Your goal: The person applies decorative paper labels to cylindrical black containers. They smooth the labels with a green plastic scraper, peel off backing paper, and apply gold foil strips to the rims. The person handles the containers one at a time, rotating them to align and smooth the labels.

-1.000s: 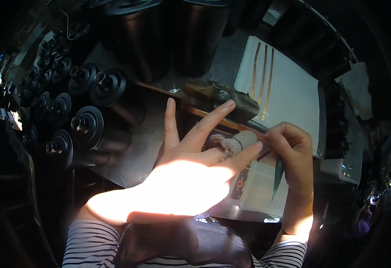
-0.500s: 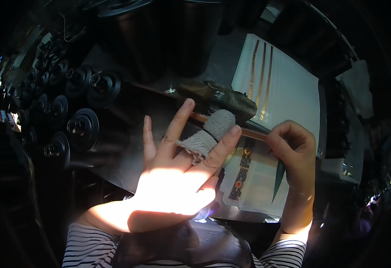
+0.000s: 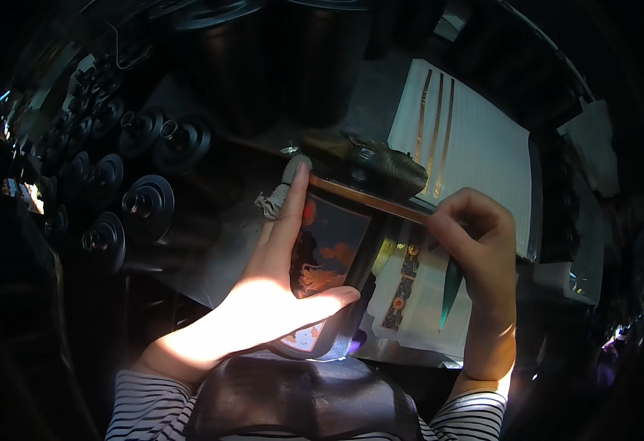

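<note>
A dark container (image 3: 361, 278) with a picture panel (image 3: 329, 253) of orange and red shapes lies in front of me. Along its far rim runs a copper-brown strip (image 3: 370, 200). My left hand (image 3: 274, 275) lies against the container's left side, fingers stretched, thumb apart across the panel. A grey knitted cover (image 3: 278, 192) sits on one of its fingers, and the forefinger tip is by the strip's left end. My right hand (image 3: 480, 235) pinches the strip's right end. A green pointed tool (image 3: 451, 295) sticks down from under that palm; its other end is hidden.
A white sheet (image 3: 484, 140) with 3 gold strips lies at the back right. Nearer is a pale sheet (image 3: 428, 316) with a patterned strip (image 3: 401, 294). A dark crumpled bundle (image 3: 370, 165) sits behind the container. Several black round lids (image 3: 149, 209) stand at left.
My left hand has moved left, from above the strip to the container's side, uncovering the picture panel. The right hand still pinches the strip's end, slightly further left.
</note>
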A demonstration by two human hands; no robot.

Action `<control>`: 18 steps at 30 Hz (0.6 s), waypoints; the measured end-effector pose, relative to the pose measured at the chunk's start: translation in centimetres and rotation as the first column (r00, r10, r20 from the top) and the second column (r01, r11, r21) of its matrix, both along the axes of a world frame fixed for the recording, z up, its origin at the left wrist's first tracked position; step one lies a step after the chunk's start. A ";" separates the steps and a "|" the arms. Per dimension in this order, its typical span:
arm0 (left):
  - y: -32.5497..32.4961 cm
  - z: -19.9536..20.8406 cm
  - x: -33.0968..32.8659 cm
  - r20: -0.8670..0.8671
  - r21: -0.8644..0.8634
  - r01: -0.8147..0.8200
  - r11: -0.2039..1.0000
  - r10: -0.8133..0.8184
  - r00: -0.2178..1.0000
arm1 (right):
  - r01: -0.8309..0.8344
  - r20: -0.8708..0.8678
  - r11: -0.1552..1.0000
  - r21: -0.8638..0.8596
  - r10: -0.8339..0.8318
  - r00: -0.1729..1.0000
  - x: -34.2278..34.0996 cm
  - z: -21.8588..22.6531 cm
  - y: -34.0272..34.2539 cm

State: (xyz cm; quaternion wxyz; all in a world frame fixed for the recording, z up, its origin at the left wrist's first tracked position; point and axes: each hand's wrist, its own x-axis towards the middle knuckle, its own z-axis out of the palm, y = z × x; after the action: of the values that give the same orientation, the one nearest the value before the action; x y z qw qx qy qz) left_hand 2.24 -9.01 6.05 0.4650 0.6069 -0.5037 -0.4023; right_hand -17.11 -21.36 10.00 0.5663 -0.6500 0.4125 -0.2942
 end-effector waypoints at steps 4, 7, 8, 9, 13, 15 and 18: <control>-0.3 1.6 -0.6 0.541 -0.171 0.095 0.981 0.012 0.841 | 0.026 -0.051 1.000 0.015 -0.025 0.998 -0.6 0.0 0.1; -0.7 2.6 -1.1 0.784 -0.125 0.196 0.973 -0.025 0.620 | 0.016 -0.071 1.000 -0.007 -0.017 0.997 -1.3 -0.2 0.0; -1.0 2.8 -1.3 0.828 -0.102 0.214 0.971 -0.036 0.560 | 0.018 -0.072 1.000 -0.001 -0.018 0.997 -1.3 -0.2 0.0; -1.3 2.5 -1.6 0.850 -0.153 0.231 0.961 0.009 0.527 | 0.019 -0.074 1.000 0.006 -0.018 0.997 -1.2 -0.2 0.0; -2.1 3.9 -1.9 0.832 -0.095 0.331 0.939 -0.107 0.544 | 0.002 -0.018 1.000 -0.012 -0.002 1.000 -0.7 -1.0 -0.2; -2.5 3.4 -0.6 0.787 -0.132 0.371 0.919 -0.131 0.603 | 0.023 -0.032 1.000 -0.005 -0.023 0.999 -1.1 -1.1 -0.4; 0.3 2.1 -0.5 0.299 -0.057 0.068 0.996 -0.048 0.953 | -0.047 0.024 0.999 0.008 0.047 0.999 -0.8 -0.7 -0.2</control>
State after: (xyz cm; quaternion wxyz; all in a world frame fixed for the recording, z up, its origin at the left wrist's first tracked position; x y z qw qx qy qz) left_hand 1.69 -8.70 8.14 0.3922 0.6295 -0.5985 -0.3029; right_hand -17.86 -21.59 9.31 0.5805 -0.6537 0.3917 -0.2868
